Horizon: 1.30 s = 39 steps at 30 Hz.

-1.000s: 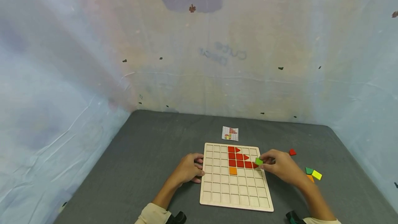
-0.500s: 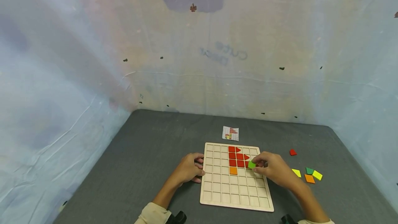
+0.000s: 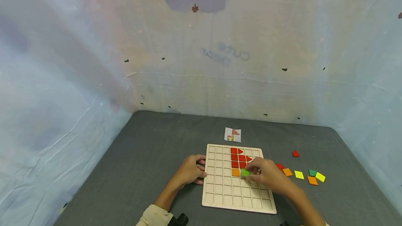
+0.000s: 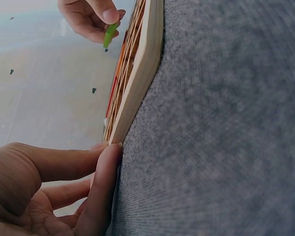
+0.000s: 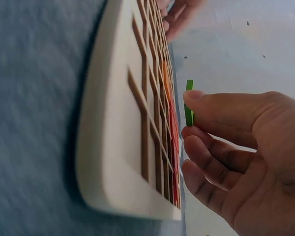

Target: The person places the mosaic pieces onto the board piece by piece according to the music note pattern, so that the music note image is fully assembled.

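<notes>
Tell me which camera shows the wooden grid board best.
The head view: it looks down on the wooden grid board, showing all four corners and most cells. The left wrist view catches mainly its edge, the right wrist view a steep slant; both crop it.

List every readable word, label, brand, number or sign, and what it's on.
"cute" (probable reading): blue lettering, faint and apparently reversed, on the backdrop.
Second word, alongside it: too blurred to read.
Pattern card: too small to tell if it bears text.
Wooden grid board, green square tile: none visible.
</notes>
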Tool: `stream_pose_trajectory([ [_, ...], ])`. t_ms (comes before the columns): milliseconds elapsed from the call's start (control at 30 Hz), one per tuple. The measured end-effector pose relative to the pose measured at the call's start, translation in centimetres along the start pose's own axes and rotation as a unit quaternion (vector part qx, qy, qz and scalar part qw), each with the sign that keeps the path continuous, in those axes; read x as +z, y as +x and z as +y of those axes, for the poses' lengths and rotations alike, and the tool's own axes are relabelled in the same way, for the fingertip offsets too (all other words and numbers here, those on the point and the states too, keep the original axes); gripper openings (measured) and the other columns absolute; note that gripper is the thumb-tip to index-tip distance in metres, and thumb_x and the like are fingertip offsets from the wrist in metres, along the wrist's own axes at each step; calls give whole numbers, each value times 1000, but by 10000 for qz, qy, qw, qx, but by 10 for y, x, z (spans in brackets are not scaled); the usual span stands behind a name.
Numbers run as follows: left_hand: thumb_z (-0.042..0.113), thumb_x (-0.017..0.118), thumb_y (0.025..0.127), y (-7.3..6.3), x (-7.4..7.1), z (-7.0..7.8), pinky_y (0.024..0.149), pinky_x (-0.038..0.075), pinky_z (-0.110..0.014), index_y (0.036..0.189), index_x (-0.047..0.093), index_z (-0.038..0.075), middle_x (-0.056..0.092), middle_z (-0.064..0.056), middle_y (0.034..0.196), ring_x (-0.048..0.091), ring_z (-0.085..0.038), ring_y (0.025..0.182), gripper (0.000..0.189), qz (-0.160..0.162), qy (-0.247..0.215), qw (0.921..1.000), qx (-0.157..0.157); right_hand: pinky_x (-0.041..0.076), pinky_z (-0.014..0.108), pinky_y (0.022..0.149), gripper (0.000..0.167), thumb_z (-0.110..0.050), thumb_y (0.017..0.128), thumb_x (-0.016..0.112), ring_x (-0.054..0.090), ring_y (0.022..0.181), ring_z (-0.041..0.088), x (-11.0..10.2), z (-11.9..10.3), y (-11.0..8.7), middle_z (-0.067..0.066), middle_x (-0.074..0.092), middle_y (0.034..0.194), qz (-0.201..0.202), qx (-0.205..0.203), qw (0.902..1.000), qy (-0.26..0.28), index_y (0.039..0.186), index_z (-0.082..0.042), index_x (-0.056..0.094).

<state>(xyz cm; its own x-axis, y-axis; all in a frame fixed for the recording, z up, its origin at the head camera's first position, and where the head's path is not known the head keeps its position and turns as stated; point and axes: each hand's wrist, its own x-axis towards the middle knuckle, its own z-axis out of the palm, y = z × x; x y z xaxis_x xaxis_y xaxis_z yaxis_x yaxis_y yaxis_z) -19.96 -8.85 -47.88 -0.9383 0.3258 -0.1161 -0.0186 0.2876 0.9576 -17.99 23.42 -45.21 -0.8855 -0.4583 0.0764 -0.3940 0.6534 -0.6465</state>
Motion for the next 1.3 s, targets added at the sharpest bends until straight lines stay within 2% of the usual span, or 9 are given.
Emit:
stream_pose_trajectory([
  [233, -13, 77, 83, 2, 1, -2, 59, 67, -37, 145, 55, -8, 60, -18, 123, 66, -25, 101, 66, 12, 27, 10000, -23, 54, 24, 73, 24, -21, 90, 85, 58, 85, 4, 11, -6, 2, -6, 67, 97, -203, -78, 9997, 134, 111, -10, 78],
  [567, -13, 78, 82, 2, 1, -3, 58, 66, -37, 144, 57, -8, 61, -17, 122, 67, -25, 101, 66, 77, 75, 9999, 15, 55, 24, 71, 23, -20, 90, 86, 58, 85, 5, 19, -14, 3, -4, 66, 96, -429, -155, 9987, 214, 109, -10, 77],
  [867, -13, 77, 82, 1, 1, -2, 58, 66, -37, 144, 56, -9, 61, -18, 122, 68, -25, 100, 65, 58, 95, 9999, 31, 54, 24, 71, 23, -16, 89, 86, 59, 85, 7, 20, -17, 5, -5, 68, 94, -422, -130, 9989, 122, 110, -11, 78],
  [1133, -13, 77, 83, 1, 1, -2, 57, 66, -37, 143, 57, -8, 61, -18, 122, 68, -25, 100, 64, 47, 119, 9999, 47, 56, 24, 72, 26, -15, 88, 86, 60, 84, 3, 22, -17, 5, -5, 70, 95, -442, -238, 9985, 235, 113, -10, 77],
  [1300, -13, 77, 83, 1, 1, -2, 57, 66, -37, 143, 57, -8, 61, -18, 121, 68, -25, 99, 64, 43, 124, 9999, 58, 56, 25, 74, 25, -13, 89, 85, 61, 87, 5, 20, -16, 5, -5, 70, 97, -422, -172, 9985, 292, 113, -12, 77],
])
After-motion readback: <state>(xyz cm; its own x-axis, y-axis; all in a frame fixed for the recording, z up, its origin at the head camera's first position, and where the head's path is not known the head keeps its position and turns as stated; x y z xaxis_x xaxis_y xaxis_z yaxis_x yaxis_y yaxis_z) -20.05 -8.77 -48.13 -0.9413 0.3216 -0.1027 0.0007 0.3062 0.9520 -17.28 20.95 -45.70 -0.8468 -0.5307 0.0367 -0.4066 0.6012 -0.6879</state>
